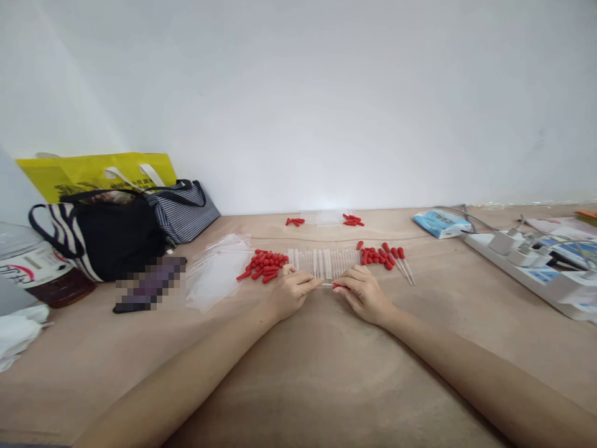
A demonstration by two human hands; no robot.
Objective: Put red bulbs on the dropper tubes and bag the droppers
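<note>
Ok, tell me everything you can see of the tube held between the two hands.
The tube is slim and clear, glass or plastic, I can't tell which. Only a short stretch shows, lying roughly level from left to right, on the near side of the row of clear tubes. The left hand holds its left part; the right hand holds a red bulb at its right. The fingers hide how they join.

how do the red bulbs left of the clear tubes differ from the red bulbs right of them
The left red bulbs form the larger-looking pile; the right red bulbs look fewer. Some of the right ones sit on clear stems slanting toward the person, while no stems show on the left ones. Both are red and lie on the table beside the row of clear tubes.
</note>
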